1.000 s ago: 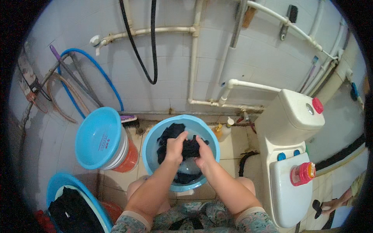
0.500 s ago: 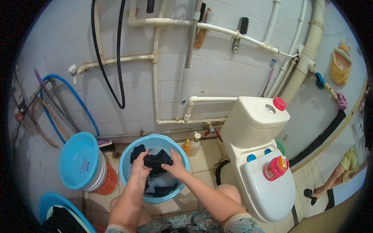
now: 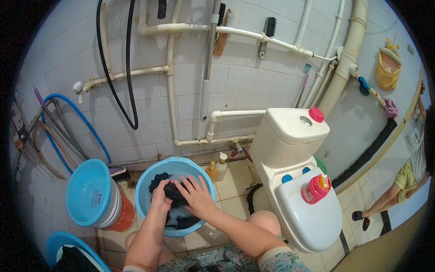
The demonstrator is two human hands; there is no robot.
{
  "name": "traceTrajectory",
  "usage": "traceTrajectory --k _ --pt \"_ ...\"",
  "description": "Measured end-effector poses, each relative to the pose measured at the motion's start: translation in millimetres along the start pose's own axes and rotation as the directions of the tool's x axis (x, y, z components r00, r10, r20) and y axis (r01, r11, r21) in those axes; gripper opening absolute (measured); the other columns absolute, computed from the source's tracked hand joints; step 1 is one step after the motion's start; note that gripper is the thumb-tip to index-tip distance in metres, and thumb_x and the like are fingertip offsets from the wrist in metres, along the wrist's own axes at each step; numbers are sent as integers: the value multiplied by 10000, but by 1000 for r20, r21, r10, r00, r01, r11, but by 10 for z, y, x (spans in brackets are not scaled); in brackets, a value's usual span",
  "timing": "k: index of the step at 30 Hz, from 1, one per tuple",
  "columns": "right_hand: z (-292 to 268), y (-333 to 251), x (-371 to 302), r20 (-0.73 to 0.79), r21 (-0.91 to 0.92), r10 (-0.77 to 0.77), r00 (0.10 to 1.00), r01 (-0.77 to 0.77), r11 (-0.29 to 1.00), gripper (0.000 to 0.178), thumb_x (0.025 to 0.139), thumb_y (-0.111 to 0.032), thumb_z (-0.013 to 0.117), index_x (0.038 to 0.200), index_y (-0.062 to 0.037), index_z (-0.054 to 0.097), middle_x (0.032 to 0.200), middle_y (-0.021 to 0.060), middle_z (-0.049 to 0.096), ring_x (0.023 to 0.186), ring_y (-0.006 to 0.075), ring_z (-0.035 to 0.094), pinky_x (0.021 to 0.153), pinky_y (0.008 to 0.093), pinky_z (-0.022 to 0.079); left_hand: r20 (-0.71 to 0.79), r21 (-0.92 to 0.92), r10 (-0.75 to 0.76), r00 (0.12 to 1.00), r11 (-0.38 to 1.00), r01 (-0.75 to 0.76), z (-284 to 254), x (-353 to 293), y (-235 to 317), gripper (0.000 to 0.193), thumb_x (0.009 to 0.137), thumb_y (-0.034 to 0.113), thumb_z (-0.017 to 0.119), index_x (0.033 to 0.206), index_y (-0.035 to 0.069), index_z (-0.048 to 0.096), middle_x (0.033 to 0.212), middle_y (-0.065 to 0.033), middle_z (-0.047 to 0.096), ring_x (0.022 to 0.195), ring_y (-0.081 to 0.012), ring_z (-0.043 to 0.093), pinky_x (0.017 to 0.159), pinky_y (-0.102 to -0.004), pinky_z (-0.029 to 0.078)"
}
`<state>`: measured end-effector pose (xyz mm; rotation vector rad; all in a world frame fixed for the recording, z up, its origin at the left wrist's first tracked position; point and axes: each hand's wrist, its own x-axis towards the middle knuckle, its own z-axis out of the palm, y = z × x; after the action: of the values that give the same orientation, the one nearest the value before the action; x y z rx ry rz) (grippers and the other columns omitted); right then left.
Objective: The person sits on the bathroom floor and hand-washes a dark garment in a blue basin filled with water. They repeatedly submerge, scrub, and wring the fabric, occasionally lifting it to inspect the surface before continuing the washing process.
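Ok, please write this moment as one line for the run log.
left hand: holds black cloth | right hand: on the cloth, fingers spread | place: blue basin with cloudy water | nearby: two pump bottles

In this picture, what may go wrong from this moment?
Water in the blue basin might splash onto the floor if the right hand pushes the black cloth. The two bottles close beside the basin might tip over. The pink jar on the toilet lid might fall if bumped.

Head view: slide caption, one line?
Left hand grips dark cloth while the right hand spreads its fingers against it, over a light-blue basin of water on a tiled floor.
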<state>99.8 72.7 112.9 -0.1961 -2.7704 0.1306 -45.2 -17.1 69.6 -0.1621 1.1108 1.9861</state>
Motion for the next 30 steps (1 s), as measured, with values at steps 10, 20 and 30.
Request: traceTrajectory --k 10,20,30 --pt "19 -66 14 -205 -144 -191 960 163 976 678 752 -134 559 1384 -203 326 1391 99 346 1255 296 357 1031 555 229 15 -135 -36 999 990 37 92 -86 158 200 811 206 594 954 69 567 899 -70 617 822 -208 599 720 -335 512" --pt "132 -33 -23 -77 -143 -78 994 66 987 765 731 -110 613 1406 -174 261 1377 152 350 1265 313 355 1028 547 231 -3 90 -32 999 995 32 227 -268 183 250 797 209 621 993 61 576 930 -79 625 844 -222 602 762 -339 496" --pt "159 57 -28 83 368 61 995 -88 926 862 638 6 617 1404 -110 237 1176 187 486 1090 354 484 951 493 341 79 123 -111 991 987 101 69 -140 38 230 780 205 618 961 67 591 916 -61 629 857 -221 607 754 -355 496"
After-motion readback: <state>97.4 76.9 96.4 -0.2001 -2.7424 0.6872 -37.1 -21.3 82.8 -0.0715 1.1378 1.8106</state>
